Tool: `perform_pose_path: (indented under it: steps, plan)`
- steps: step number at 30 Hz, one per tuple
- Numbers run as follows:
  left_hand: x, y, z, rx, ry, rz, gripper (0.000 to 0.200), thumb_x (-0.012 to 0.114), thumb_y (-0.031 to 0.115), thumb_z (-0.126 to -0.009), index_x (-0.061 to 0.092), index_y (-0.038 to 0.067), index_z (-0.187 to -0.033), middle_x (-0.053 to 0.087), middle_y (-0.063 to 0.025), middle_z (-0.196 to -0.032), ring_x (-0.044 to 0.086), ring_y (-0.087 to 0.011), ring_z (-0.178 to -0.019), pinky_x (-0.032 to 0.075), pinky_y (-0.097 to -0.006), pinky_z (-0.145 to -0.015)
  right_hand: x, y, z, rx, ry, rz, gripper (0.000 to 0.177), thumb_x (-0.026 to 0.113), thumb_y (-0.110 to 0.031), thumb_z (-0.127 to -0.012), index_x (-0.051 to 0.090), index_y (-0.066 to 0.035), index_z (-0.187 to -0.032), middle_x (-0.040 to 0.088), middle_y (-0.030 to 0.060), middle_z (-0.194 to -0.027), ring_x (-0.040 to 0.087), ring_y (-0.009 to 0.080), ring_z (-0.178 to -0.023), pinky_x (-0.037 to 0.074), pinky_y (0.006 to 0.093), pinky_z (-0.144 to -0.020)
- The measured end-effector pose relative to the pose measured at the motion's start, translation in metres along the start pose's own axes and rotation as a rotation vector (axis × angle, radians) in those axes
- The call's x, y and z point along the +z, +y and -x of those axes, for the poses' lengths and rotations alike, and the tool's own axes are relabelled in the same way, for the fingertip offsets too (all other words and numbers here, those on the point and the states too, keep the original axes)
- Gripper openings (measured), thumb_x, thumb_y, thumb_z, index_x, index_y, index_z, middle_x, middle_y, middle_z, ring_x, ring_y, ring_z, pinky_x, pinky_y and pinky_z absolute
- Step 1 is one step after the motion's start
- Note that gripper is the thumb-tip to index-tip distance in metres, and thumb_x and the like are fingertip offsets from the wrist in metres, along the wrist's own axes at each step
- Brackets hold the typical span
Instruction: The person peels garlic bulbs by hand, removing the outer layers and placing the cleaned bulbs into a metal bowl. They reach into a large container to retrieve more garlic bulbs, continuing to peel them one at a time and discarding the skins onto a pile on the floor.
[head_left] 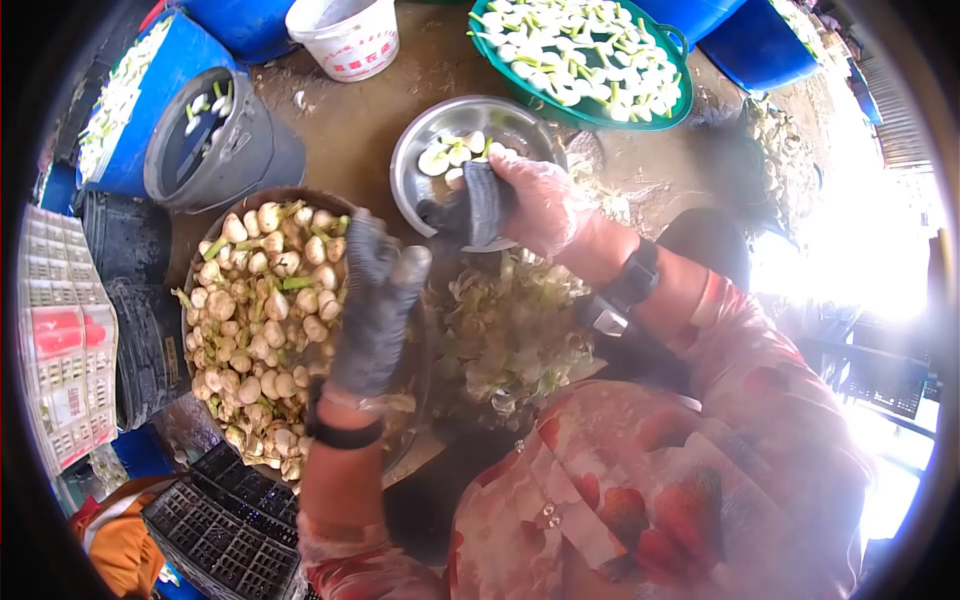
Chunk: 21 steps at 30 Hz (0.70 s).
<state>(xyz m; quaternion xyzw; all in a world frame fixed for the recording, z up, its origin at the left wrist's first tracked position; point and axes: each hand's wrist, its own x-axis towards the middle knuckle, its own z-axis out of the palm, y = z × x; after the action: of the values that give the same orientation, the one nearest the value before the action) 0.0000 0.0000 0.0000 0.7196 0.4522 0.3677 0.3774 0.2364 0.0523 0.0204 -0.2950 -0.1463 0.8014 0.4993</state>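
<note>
My left hand [372, 310], in a dark grey glove and blurred, is over the right side of a wide round basin [338, 200] of unpeeled bulbs [265, 325]. A pale thing, too blurred to name, shows at its fingertips. My right hand [542, 203], in a thin clear glove, is closed around a dark grey ribbed object [485, 203] above the near right part of a metal bowl [407, 180]. Several white peeled bulbs [455, 155] lie in the bowl, just beyond that object. The hands are apart.
Peelings [515, 330] are heaped below the bowl. A green basket [683, 90] of peeled bulbs stands at the top, beside blue tubs. At the upper left are a white bucket [345, 40], a grey bucket [265, 160] and a blue tub. Crates [225, 530] stand at the lower left.
</note>
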Motion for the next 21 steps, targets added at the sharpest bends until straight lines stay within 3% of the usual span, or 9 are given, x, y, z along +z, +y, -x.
perform_pose_path:
  steps: [2,4,9,10,13,17,19,20,21]
  plan:
    - [0.017,0.025,-0.005,-0.356,0.101,0.571,0.034,0.057,0.003,-0.096,0.052,-0.002,-0.129,0.053,-0.0146,-0.133,0.054,-0.0174,-0.117,0.05,-0.0299,-0.098,0.016,0.013,0.007,-0.038,-0.035,0.024,0.027,0.05,-0.027,-0.102,0.059,-0.006,-0.118,0.068,0.0095,-0.106,0.068,0.0228,-0.096,0.058,0.0458,-0.085]
    - [0.069,0.077,-0.044,-0.64,0.202,0.82,0.022,0.056,0.0,-0.096,0.06,-0.005,-0.117,0.064,-0.0119,-0.117,0.062,-0.0156,-0.102,0.054,-0.028,-0.09,-0.019,-0.028,0.032,-0.063,-0.024,0.055,0.028,0.049,-0.028,-0.103,0.058,-0.006,-0.119,0.066,0.0083,-0.107,0.066,0.0217,-0.096,0.057,0.045,-0.084]
    - [0.094,0.066,-0.029,-0.361,0.391,0.618,0.02,0.057,0.003,-0.096,0.063,-0.006,-0.113,0.069,-0.0122,-0.1,0.067,-0.0193,-0.088,0.058,-0.0308,-0.083,-0.051,-0.05,0.061,-0.058,0.09,0.438,0.052,0.057,-0.041,-0.099,0.046,-0.004,-0.134,0.059,0.0118,-0.123,0.062,0.0238,-0.108,0.057,0.0428,-0.085]
    - [0.095,0.08,-0.03,-0.392,0.395,0.597,0.02,0.056,0.004,-0.097,0.063,-0.006,-0.112,0.069,-0.0127,-0.1,0.067,-0.0201,-0.089,0.058,-0.0315,-0.083,-0.044,-0.057,0.072,-0.015,0.1,0.473,0.06,0.06,-0.044,-0.097,0.042,-0.003,-0.137,0.057,0.0131,-0.127,0.061,0.0248,-0.111,0.057,0.0417,-0.084]
    - [0.11,0.096,-0.024,-0.37,0.427,0.76,0.022,0.056,0.006,-0.098,0.062,-0.007,-0.114,0.068,-0.0146,-0.104,0.067,-0.0229,-0.092,0.057,-0.0347,-0.086,-0.041,-0.06,0.096,0.169,0.025,0.598,0.101,0.07,-0.057,-0.085,0.023,0.005,-0.15,0.048,0.0192,-0.139,0.051,0.0293,-0.126,0.056,0.0416,-0.088]
    - [0.127,0.083,-0.001,-0.368,0.466,1.098,0.029,0.055,0.009,-0.099,0.056,-0.005,-0.124,0.064,-0.0172,-0.116,0.064,-0.0254,-0.102,0.055,-0.0393,-0.092,-0.069,-0.038,0.105,0.236,-0.084,0.583,0.107,0.07,-0.064,-0.081,0.022,0.001,-0.152,0.041,0.0179,-0.147,0.042,0.0296,-0.136,0.053,0.0429,-0.091]
    - [0.129,0.079,0.015,-0.145,0.347,0.306,0.033,0.052,0.008,-0.1,0.051,-0.001,-0.132,0.059,-0.0176,-0.123,0.062,-0.026,-0.109,0.054,-0.0406,-0.094,-0.081,-0.033,0.108,0.298,-0.147,0.447,0.104,0.069,-0.065,-0.081,0.025,-0.003,-0.152,0.037,0.0163,-0.15,0.038,0.0293,-0.139,0.052,0.0441,-0.092]
    - [0.129,0.078,0.022,-0.238,0.439,0.809,0.033,0.052,0.008,-0.1,0.051,-0.001,-0.132,0.059,-0.0172,-0.124,0.062,-0.0261,-0.109,0.054,-0.0406,-0.094,-0.085,-0.03,0.113,0.326,-0.176,0.368,0.091,0.07,-0.056,-0.086,0.03,-0.007,-0.151,0.052,0.0126,-0.137,0.053,0.0261,-0.125,0.055,0.0429,-0.086]
    - [0.129,0.087,0.025,-0.306,0.48,1.095,0.032,0.051,0.006,-0.1,0.051,0.0,-0.132,0.059,-0.016,-0.123,0.061,-0.0251,-0.109,0.055,-0.0398,-0.093,-0.089,-0.026,0.114,0.351,-0.229,0.308,0.084,0.07,-0.052,-0.088,0.034,-0.006,-0.148,0.056,0.0115,-0.13,0.058,0.0241,-0.117,0.056,0.0406,-0.083]
